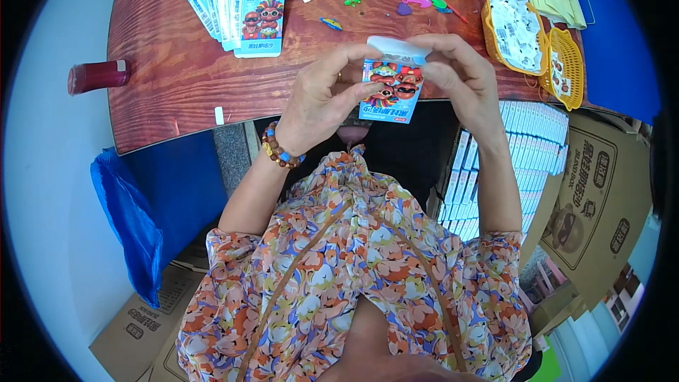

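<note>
Just above the table's near edge, both my hands hold a small blue cardboard box (397,108) printed with red cartoon figures. Its white end flap (397,47) stands raised at the far end. My left hand (327,92) grips the box's left side, thumb across the printed front. With fingers curled at the flap and the upper right corner, my right hand (460,74) closes on the same box. What lies inside the box cannot be made out.
Flat blue boxes (259,21) lie fanned out at the far left of the wooden table (170,92). Small plastic toys (424,0) are scattered beyond my hands. Yellow baskets (541,64) of packets stand at right. A carton (453,177) of packed boxes sits below; a red jar (99,77) lies left.
</note>
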The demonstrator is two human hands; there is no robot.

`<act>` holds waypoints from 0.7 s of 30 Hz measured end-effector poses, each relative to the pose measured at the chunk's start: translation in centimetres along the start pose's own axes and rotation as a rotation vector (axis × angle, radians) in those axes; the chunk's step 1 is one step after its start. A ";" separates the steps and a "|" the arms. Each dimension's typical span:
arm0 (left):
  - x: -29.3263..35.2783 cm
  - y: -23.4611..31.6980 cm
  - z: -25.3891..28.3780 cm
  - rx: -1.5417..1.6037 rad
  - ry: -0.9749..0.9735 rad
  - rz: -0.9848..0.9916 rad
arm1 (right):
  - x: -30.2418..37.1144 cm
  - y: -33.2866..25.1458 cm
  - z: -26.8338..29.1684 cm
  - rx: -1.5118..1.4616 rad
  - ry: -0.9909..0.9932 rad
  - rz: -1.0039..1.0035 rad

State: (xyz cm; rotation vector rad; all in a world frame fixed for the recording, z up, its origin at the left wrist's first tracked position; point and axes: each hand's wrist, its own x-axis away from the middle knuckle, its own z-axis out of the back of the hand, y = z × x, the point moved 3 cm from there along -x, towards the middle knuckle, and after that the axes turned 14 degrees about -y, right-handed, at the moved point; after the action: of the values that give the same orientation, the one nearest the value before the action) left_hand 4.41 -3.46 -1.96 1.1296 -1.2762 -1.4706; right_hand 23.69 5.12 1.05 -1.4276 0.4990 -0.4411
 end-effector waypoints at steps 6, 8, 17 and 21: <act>0.2 0.0 -0.4 -0.008 -0.019 -0.011 | -0.7 1.1 0.4 -0.148 -0.049 -0.046; 0.4 -0.3 -0.6 0.011 -0.021 0.013 | -0.7 0.8 0.6 -0.129 -0.078 -0.112; 0.3 -0.3 -1.1 0.023 -0.035 0.032 | -0.6 -0.5 1.2 0.029 -0.161 -0.268; 0.3 -0.7 -1.3 0.000 -0.028 0.088 | -0.5 -0.5 1.2 0.233 -0.219 -0.252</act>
State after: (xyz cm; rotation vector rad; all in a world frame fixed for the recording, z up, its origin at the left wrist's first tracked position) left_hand 5.56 -3.97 -2.75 1.0438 -1.3285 -1.4256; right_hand 23.99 6.33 1.63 -1.2970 0.0866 -0.5184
